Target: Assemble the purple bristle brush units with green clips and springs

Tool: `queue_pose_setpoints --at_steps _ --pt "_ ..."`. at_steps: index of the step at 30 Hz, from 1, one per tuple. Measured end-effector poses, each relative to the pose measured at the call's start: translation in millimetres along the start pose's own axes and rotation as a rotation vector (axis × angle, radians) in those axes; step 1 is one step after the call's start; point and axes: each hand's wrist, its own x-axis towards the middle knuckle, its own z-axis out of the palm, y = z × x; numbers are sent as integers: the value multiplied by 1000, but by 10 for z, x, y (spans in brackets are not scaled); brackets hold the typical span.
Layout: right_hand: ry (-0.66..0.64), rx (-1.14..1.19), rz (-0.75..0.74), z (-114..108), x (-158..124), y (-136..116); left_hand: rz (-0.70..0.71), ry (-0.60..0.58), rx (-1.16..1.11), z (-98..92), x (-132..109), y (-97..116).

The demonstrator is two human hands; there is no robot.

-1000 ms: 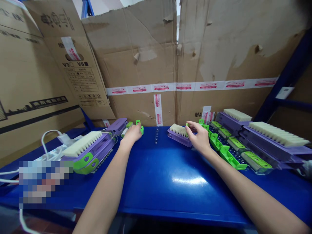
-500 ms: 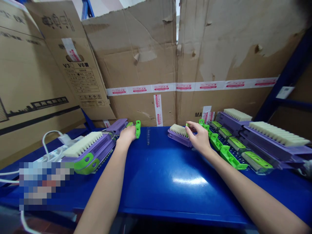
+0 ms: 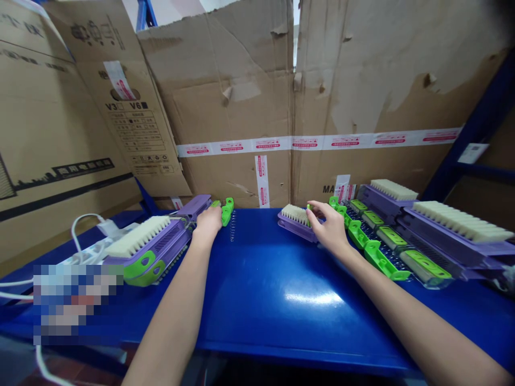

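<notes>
My left hand [image 3: 209,220] is at the back left of the blue table, fingers closed against a bright green plastic clip [image 3: 228,211] with holes. Its fingertips are mostly hidden. A thin coil spring [image 3: 232,226] lies just right of that clip. My right hand [image 3: 329,221] grips the right end of a purple brush [image 3: 295,228] with cream bristles, thumb and finger at its edge. A little green shows between those fingers. Left of my left hand lies another purple brush [image 3: 156,242] with a green end and bristles facing up.
At right, a row of green clips [image 3: 356,234], springs, clear-sided green-topped pieces [image 3: 390,236] and purple brushes [image 3: 442,236] lines the table [image 3: 257,311]. White cables [image 3: 86,217] and a power strip lie at left. Cardboard [image 3: 233,118] walls the back.
The coil spring has shifted left, close to the green clip. My left hand has moved slightly left and the clip has tilted. My right hand and its brush hold nearly still.
</notes>
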Motion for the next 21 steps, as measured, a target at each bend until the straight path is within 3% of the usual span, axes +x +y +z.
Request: queue_pose_setpoints --at_steps 9,11,16,21 --pt "-3 -8 -18 7 -7 19 -65 55 -21 -215 -139 133" --pt "-5 -10 -22 9 -10 23 -12 -12 -21 -212 -150 179" --pt "-11 -12 -22 8 -13 19 107 -328 -67 -173 -165 255" --pt "-21 -19 -25 8 -15 27 121 -384 -105 -112 -120 269"
